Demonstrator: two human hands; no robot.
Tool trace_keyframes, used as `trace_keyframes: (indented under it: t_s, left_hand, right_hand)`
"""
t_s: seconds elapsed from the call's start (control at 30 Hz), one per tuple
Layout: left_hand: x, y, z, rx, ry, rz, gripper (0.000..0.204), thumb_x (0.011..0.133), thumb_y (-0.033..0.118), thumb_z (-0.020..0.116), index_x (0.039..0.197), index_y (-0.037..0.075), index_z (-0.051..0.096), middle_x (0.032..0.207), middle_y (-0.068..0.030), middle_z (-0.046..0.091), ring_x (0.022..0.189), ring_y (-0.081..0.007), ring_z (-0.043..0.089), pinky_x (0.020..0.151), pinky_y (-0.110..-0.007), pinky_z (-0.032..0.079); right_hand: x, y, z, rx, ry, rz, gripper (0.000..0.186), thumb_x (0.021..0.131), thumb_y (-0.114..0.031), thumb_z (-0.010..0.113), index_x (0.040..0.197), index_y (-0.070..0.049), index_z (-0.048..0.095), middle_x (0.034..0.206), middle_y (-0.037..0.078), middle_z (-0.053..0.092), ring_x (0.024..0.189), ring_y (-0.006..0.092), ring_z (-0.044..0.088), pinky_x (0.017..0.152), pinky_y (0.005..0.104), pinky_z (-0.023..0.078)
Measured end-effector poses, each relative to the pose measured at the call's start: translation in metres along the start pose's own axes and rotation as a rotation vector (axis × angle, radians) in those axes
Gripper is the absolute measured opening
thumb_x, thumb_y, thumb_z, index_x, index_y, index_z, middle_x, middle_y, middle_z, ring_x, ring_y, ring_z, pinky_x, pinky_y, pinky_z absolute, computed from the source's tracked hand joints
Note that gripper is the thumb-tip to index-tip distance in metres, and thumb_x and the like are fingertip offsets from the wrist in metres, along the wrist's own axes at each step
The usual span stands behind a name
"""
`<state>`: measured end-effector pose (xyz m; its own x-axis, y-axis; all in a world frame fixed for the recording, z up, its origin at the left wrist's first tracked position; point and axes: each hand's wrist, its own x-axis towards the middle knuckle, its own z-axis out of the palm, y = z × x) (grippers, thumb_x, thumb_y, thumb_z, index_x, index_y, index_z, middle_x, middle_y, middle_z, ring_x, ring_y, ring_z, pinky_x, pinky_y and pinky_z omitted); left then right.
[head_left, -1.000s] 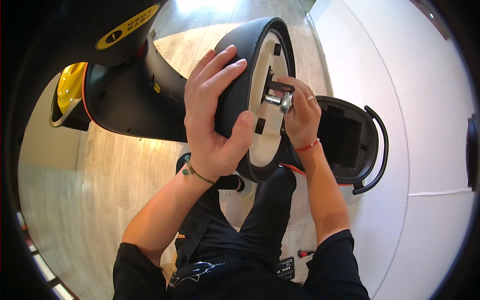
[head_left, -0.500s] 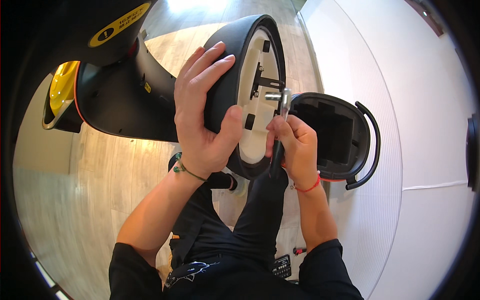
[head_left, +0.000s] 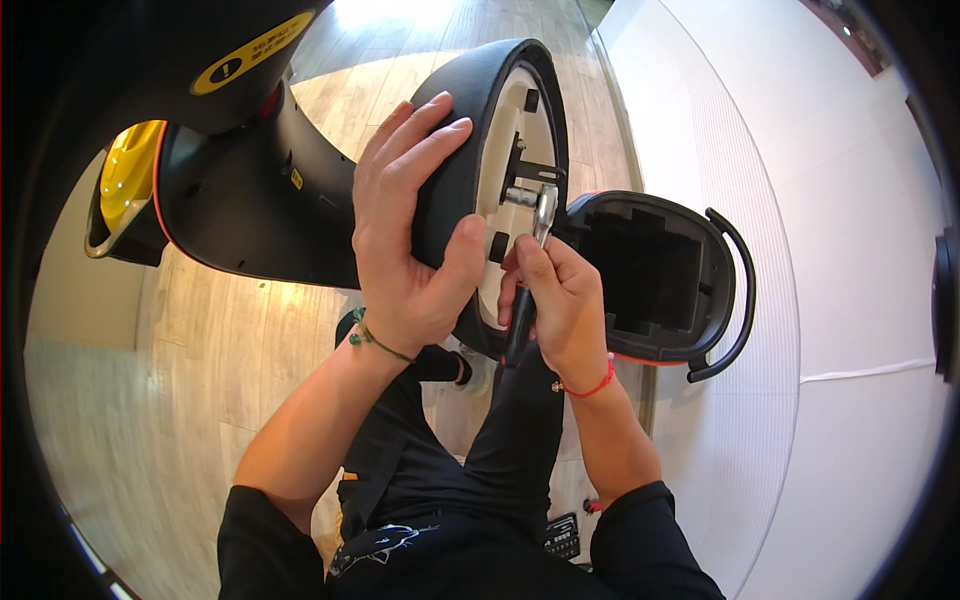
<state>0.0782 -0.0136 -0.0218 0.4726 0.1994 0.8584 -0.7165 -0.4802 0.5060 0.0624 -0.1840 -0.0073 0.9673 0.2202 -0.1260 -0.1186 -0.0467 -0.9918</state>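
My left hand (head_left: 410,270) grips the side of a black padded seat (head_left: 470,75) standing on edge, fingers spread over the padding, thumb by the rim. The seat's white underside (head_left: 491,290) faces right and carries a black metal bracket (head_left: 540,172) with bolts and dark rubber pads. My right hand (head_left: 565,300) is closed round a ratchet wrench (head_left: 543,215) with a black handle, thumb on its shaft. The wrench's silver socket rests at the lower part of the bracket; whether it sits fully on a bolt I cannot tell.
A black scooter body (head_left: 245,205) with a yellow part (head_left: 130,180) stands at the left. An open black compartment (head_left: 645,270) with a curved bar (head_left: 745,260) is right of the seat. A tool case (head_left: 561,535) lies on the floor below, and a white wall (head_left: 860,250) runs along the right.
My right hand has moved down from behind the socket onto the wrench handle, then slightly left, bringing the socket in to the bracket. My left hand stays on the seat.
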Motion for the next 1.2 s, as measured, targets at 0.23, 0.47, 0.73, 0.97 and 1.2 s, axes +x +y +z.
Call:
trace_keyframes:
  t_s: [0.23,0.47,0.73,0.97,1.2]
  left_hand:
    - [0.0,0.001,0.001,-0.003,-0.001,-0.003,0.05,0.082,0.017,0.064,0.13,0.002,0.062,0.141,-0.0202,0.058,0.136,-0.0422,0.047,0.116,-0.048,0.032]
    - [0.001,0.002,0.001,-0.005,0.007,-0.011,0.049,0.083,0.018,0.063,0.129,0.002,0.062,0.141,-0.0201,0.058,0.137,-0.0423,0.047,0.116,-0.048,0.033]
    - [0.002,0.002,0.005,0.016,-0.01,0.0,0.05,0.084,0.02,0.063,0.13,0.002,0.061,0.142,-0.02,0.057,0.137,-0.0417,0.047,0.116,-0.048,0.032]
    - [0.001,0.0,0.002,-0.005,-0.005,-0.004,0.05,0.086,0.022,0.062,0.132,0.002,0.06,0.143,-0.0198,0.056,0.138,-0.0401,0.045,0.116,-0.047,0.032]
    - [0.0,0.001,0.006,-0.025,-0.004,-0.02,0.05,0.087,0.023,0.062,0.133,0.001,0.06,0.144,-0.02,0.055,0.139,-0.0396,0.045,0.117,-0.047,0.031]
  right_hand:
    - [0.041,0.046,-0.021,-0.388,0.084,-0.519,0.019,0.099,-0.015,0.064,0.098,0.003,0.065,0.073,0.013,0.069,0.06,0.0165,0.064,0.058,0.0294,0.049]
    - [0.085,0.044,-0.026,-0.684,0.269,-0.844,0.019,0.088,0.0,0.064,0.106,-0.002,0.067,0.097,0.015,0.07,0.087,0.034,0.068,0.075,0.0373,0.053]
    - [0.056,0.046,-0.029,-0.196,0.328,-0.506,0.016,0.099,-0.016,0.066,0.101,0.0,0.069,0.087,0.004,0.07,0.073,0.0057,0.061,0.062,0.0204,0.044]
    - [0.007,0.008,-0.017,-0.014,0.157,-0.167,0.028,0.103,-0.025,0.06,0.093,0.0,0.066,0.073,0.005,0.067,0.054,0.0031,0.048,0.045,0.0197,0.03]
    - [-0.011,0.004,-0.006,0.028,0.085,-0.106,0.034,0.104,-0.03,0.059,0.093,0.001,0.066,0.067,0.004,0.064,0.056,0.0073,0.06,0.043,0.0201,0.034]
